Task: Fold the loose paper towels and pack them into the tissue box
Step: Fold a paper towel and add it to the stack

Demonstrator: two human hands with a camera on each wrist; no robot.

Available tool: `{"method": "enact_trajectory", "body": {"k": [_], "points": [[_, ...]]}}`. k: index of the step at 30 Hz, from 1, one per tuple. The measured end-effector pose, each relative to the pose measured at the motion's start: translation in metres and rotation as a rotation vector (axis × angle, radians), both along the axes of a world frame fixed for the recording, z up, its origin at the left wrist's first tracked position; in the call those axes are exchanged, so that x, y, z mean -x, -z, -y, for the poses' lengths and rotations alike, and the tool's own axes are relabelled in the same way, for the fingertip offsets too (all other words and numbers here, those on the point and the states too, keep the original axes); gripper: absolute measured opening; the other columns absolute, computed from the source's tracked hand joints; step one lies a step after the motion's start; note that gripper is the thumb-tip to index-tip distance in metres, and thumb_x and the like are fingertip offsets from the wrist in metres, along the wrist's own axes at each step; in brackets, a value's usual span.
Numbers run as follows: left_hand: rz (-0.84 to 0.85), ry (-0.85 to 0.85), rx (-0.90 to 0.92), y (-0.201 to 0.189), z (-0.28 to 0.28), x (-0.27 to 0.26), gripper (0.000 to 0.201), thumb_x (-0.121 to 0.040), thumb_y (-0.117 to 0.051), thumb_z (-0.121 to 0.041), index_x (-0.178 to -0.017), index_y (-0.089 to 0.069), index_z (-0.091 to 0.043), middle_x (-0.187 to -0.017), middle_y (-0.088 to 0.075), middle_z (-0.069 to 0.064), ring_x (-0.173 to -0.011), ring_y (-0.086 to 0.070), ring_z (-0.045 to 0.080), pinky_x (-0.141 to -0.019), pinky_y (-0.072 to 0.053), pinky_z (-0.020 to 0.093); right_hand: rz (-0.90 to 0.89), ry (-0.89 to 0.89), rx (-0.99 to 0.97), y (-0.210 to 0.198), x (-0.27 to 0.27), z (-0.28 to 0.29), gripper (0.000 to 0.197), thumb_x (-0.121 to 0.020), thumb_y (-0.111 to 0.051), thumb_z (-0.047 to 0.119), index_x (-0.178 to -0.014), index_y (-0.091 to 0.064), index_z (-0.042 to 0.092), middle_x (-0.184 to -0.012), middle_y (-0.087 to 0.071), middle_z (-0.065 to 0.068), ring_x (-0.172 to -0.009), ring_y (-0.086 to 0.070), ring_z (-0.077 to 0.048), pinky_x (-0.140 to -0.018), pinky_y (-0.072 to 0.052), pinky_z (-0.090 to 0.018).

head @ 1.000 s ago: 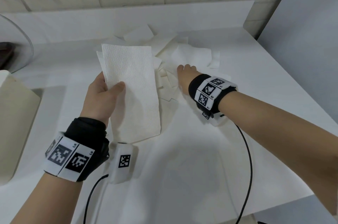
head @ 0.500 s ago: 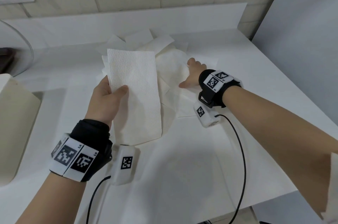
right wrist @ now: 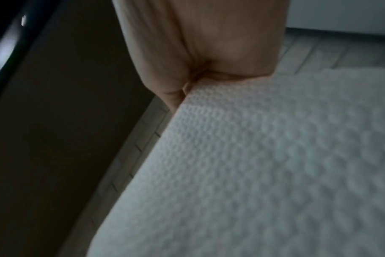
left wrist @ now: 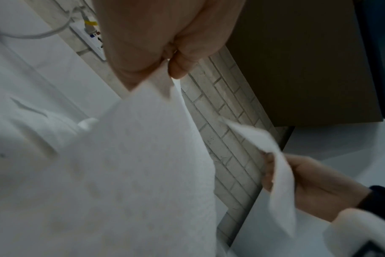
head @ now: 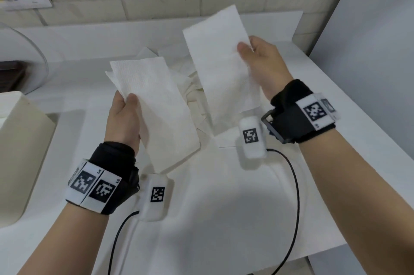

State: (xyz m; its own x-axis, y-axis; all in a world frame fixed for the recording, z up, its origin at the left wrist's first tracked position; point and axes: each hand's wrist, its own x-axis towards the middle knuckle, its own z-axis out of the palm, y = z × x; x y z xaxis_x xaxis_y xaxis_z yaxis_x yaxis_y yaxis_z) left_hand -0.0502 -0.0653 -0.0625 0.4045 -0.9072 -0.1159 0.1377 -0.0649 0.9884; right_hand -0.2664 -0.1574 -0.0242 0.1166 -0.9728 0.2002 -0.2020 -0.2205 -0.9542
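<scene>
Paper towels: the left hand (head: pixel 124 117) pinches one folded towel (head: pixel 154 104), the right hand (head: pixel 262 64) pinches another (head: pixel 217 61), both above the pile (head: pixel 190 86) (thin sheets); a light edge pinch may let them unfold or slip

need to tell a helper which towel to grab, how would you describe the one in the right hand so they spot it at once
Start at the white counter below the brick wall, and find the heap of loose towels at its back. Just right of the heap, the right hand pinches one paper towel by its right edge. It is the higher of the two held towels, a long strip whose top reaches up in front of the bricks.
</scene>
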Motion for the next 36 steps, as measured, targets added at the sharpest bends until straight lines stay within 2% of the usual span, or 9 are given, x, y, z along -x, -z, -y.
{"method": "enact_trajectory", "body": {"k": [4,7,10,12,14,20,27,29,36], "points": [[-0.084,0.057,-0.036,-0.003,0.000,0.011,0.024,-0.101,-0.033,-0.021,-0.111,-0.054,-0.028,-0.106,-0.064,-0.006,-0.099,-0.062,0.016,-0.085,-0.052,0.033,0.319,-0.148,-0.176,-0.002,-0.018,-0.027,0.024,-0.100,-0.037,0.020,-0.112,-0.056,0.010,-0.115,-0.061,-0.006,-0.110,-0.058,-0.020,-0.104,-0.042,-0.036],[-0.100,0.101,-0.053,-0.002,0.001,0.020,0.023,-0.097,-0.040,-0.026,-0.111,-0.058,-0.024,-0.106,-0.067,-0.004,-0.100,-0.064,0.018,-0.085,-0.053,0.035,0.052,-0.161,-0.280,0.009,-0.041,-0.045,0.034,-0.101,-0.033,0.027,-0.125,-0.045,0.007,-0.126,-0.054,-0.006,-0.114,-0.054,-0.020,-0.101,-0.042,-0.036],[-0.186,0.111,-0.047,-0.004,-0.002,0.028,0.027,-0.098,-0.041,-0.034,-0.104,-0.061,-0.018,-0.092,-0.069,-0.006,-0.089,-0.065,0.014,-0.077,-0.052,0.026,-0.266,-0.143,-0.299,0.021,-0.055,-0.057,0.023,-0.101,-0.028,0.022,-0.113,-0.039,0.005,-0.121,-0.041,-0.008,-0.100,-0.042,-0.017,-0.077,-0.035,-0.026],[-0.191,0.111,-0.050,-0.003,-0.003,0.031,0.038,-0.098,-0.035,-0.045,-0.106,-0.062,-0.020,-0.101,-0.069,-0.005,-0.098,-0.064,0.014,-0.090,-0.049,0.030,-0.327,-0.155,-0.330,0.028,-0.060,-0.059,0.016,-0.100,-0.026,0.014,-0.104,-0.038,0.005,-0.114,-0.039,-0.008,-0.097,-0.041,-0.020,-0.066,-0.028,-0.025],[-0.104,0.088,-0.044,-0.002,-0.006,0.032,0.046,-0.094,-0.036,-0.054,-0.118,-0.058,-0.021,-0.113,-0.065,-0.005,-0.106,-0.061,0.014,-0.097,-0.045,0.032,-0.274,-0.172,-0.418,0.030,-0.063,-0.060,0.028,-0.100,-0.027,0.018,-0.124,-0.029,0.003,-0.096,-0.045,-0.004,-0.082,-0.048,-0.015,-0.060,-0.032,-0.024],[0.121,0.105,-0.025,0.006,-0.005,0.021,0.043,-0.084,-0.060,0.001,-0.124,-0.051,-0.012,-0.113,-0.063,0.002,-0.107,-0.060,0.025,-0.092,-0.049,0.041,-0.338,-0.269,-0.402,0.025,-0.049,-0.048,0.029,-0.093,-0.047,0.015,-0.111,-0.024,0.014,-0.094,-0.046,-0.004,-0.083,-0.050,-0.017,-0.066,-0.043,-0.023],[0.096,0.030,-0.041,0.011,-0.002,0.006,0.041,-0.085,-0.059,0.001,-0.123,-0.051,-0.012,-0.117,-0.062,0.005,-0.108,-0.059,0.026,-0.096,-0.047,0.042,-1.060,0.006,-0.368,0.035,-0.004,0.029,0.072,-0.083,-0.064,0.038,-0.138,-0.025,0.011,-0.138,-0.034,-0.014,-0.125,-0.039,-0.033,-0.101,-0.038,-0.040],[0.101,0.027,-0.041,0.011,-0.001,0.004,0.038,-0.085,-0.059,-0.001,-0.120,-0.052,-0.013,-0.113,-0.063,0.004,-0.106,-0.060,0.025,-0.096,-0.047,0.042,-1.146,-0.011,-0.388,0.046,0.000,0.038,0.076,-0.080,-0.066,0.041,-0.137,-0.024,0.016,-0.136,-0.033,-0.014,-0.120,-0.043,-0.036,-0.097,-0.042,-0.043],[0.101,0.023,-0.031,0.013,-0.002,-0.003,0.032,-0.086,-0.057,0.000,-0.114,-0.054,-0.015,-0.100,-0.064,-0.004,-0.096,-0.062,0.019,-0.086,-0.050,0.033,-1.381,-0.110,-0.222,0.070,-0.004,0.049,0.033,-0.093,-0.046,0.021,-0.125,-0.039,0.012,-0.126,-0.043,-0.016,-0.115,-0.043,-0.035,-0.091,-0.040,-0.040]]}}
